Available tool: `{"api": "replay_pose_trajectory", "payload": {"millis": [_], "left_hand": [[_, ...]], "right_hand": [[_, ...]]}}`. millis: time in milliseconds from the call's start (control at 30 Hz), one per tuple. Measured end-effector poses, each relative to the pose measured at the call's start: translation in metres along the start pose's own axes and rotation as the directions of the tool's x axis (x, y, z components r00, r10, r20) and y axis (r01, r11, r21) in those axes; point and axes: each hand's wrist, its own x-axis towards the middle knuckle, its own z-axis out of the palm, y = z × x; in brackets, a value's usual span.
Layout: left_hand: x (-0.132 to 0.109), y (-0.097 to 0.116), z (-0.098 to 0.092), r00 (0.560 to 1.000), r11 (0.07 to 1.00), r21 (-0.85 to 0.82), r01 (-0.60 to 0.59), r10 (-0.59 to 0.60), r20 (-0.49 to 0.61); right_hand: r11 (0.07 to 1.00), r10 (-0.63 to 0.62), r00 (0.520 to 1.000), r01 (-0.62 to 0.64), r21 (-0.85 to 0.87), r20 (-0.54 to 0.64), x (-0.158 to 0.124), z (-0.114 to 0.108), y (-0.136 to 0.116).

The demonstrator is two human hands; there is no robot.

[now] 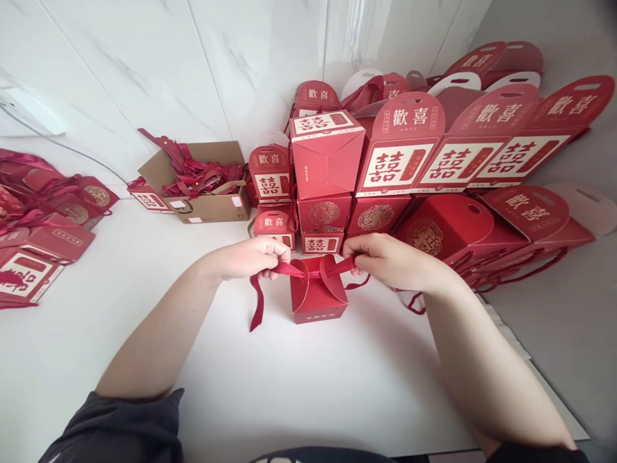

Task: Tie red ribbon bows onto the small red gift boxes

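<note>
A small red gift box (318,299) stands on the white table (120,308) right in front of me. A dark red ribbon (257,302) runs across its top flaps, and one end hangs down to the left of the box. My left hand (250,257) is closed on the ribbon at the box's left side. My right hand (385,257) is closed on the ribbon's other end at the box's right side. The stretch of ribbon between my hands looks taut above the box.
Stacked red gift boxes (328,161) with gold characters fill the back and right. A cardboard carton (202,186) of red ribbons sits at the back left. Flat red boxes (43,238) lie at the far left. The table's edge (540,379) runs down the right.
</note>
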Motion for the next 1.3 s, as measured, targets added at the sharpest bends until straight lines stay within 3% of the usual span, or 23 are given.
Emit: {"api": "replay_pose_trajectory", "payload": {"millis": [100,200,333,467,600,700,867,1033,1167,1233,1300], "left_hand": [[-0.008,0.005,-0.004,0.999,0.998,-0.036,0.047,-0.047,-0.025],[-0.023,0.008,-0.01,0.996,0.997,0.036,0.063,-0.06,-0.064],[-0.043,0.008,-0.02,0.993,0.99,0.083,0.116,-0.117,0.011],[-0.055,0.008,-0.025,0.993,0.997,0.076,0.029,-0.038,0.113],[-0.056,0.01,-0.025,0.992,0.984,0.158,-0.084,0.067,0.11],[-0.059,0.011,-0.027,0.988,0.985,0.149,-0.09,0.069,0.139],[-0.067,0.018,-0.032,0.97,0.976,0.128,-0.175,0.149,0.192],[-0.067,0.039,-0.028,0.936,0.934,0.078,-0.35,0.344,0.081],[-0.064,0.045,-0.022,0.938,0.937,-0.066,-0.342,0.345,0.03],[-0.062,0.042,-0.019,0.926,0.911,-0.169,-0.377,0.37,-0.072],[-0.059,0.04,-0.015,0.881,0.844,-0.266,-0.465,0.411,-0.235]], "right_hand": [[0.998,0.037,0.999,-0.036,0.047,-0.018,-0.005,-0.005,-0.002],[0.998,0.048,0.998,-0.047,0.029,-0.047,-0.013,-0.012,-0.006],[0.994,0.056,0.987,-0.069,-0.082,-0.148,-0.025,-0.019,-0.009],[0.983,0.05,0.972,-0.088,-0.16,-0.231,-0.035,-0.025,-0.013],[0.985,0.037,0.97,-0.076,-0.153,-0.24,-0.043,-0.032,-0.018],[0.994,0.006,0.962,-0.036,-0.101,-0.274,-0.048,-0.036,-0.018],[0.996,-0.01,0.885,0.049,0.072,-0.466,-0.045,-0.036,-0.023],[0.967,-0.046,0.775,0.194,0.167,-0.63,-0.028,-0.031,-0.045],[0.859,-0.013,0.772,0.333,0.388,-0.635,-0.01,-0.02,-0.059],[0.788,-0.025,0.771,0.407,0.462,-0.637,-0.002,-0.014,-0.062],[0.746,-0.042,0.766,0.451,0.49,-0.641,0.004,-0.009,-0.062]]}}
